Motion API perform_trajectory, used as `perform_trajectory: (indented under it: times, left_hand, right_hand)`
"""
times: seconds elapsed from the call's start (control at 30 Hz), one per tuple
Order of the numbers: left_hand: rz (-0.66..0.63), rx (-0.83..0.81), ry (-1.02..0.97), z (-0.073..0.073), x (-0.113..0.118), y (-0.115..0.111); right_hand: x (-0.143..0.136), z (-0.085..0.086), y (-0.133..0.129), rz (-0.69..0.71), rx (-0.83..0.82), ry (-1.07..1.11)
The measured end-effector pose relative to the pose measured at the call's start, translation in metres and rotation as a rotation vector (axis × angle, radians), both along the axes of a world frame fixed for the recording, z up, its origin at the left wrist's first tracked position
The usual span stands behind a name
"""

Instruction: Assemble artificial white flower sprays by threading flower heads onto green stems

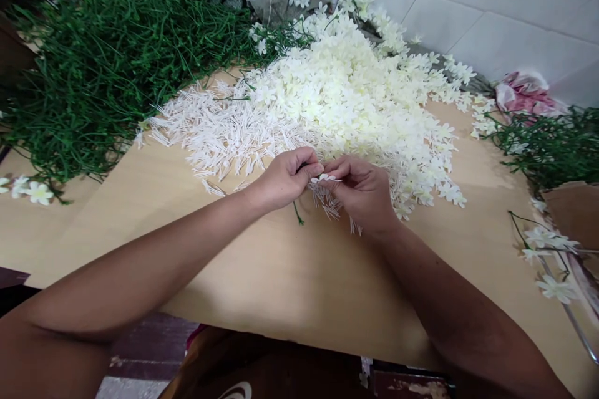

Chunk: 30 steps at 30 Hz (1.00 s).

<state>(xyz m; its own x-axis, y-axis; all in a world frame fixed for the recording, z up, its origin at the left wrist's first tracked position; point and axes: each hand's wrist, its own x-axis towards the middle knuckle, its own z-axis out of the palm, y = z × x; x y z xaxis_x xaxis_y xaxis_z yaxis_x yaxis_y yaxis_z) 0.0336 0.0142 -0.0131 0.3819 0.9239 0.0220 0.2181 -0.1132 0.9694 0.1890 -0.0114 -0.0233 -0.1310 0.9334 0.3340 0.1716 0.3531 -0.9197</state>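
A table [281,280] where the left hand [287,177] and right hand [367,193] meet.

Green stems [131,62] pile by the far left corner, white blossoms [346,81] heap toward the far edge, and white filaments [234,131] spread before them. Both hands are together, fingertips closed at a single white flower [324,178] between them, around mid-table, on the near side of the heap; it lies right of the left thumb and left of the right palm, its broad span running crosswise, seemingly a little nearer the right hand. One loose-ended green stem [298,215] shows below the left hand, pointing toward the near edge; whether it is gripped cannot be told.
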Motion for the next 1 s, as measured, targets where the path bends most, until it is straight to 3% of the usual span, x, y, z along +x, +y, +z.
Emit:
perform_trajectory:
  times: [0.43, 0.57, 0.67, 0.83, 1.0]
  left_hand:
    - [-0.012, 0.008, 0.028, -0.004, 0.004, 0.003]
    - [-0.014, -0.084, 0.015, 0.001, 0.004, 0.002]
    - [-0.077, -0.115, -0.014, 0.002, 0.002, 0.003]
    - [-0.249, -0.031, -0.022, 0.001, -0.007, 0.006]
    - [-0.246, -0.02, 0.02, -0.002, -0.005, 0.006]
  right_hand:
    - [-0.004, 0.0, 0.008, -0.039, -0.251, 0.099]
    - [-0.001, 0.002, 0.012, -0.029, -0.345, 0.114]
    - [0.005, 0.007, 0.013, 0.011, -0.365, 0.146]
    - [0.01, 0.013, 0.014, 0.102, -0.437, 0.115]
    - [0.007, 0.012, 0.013, 0.106, -0.439, 0.108]
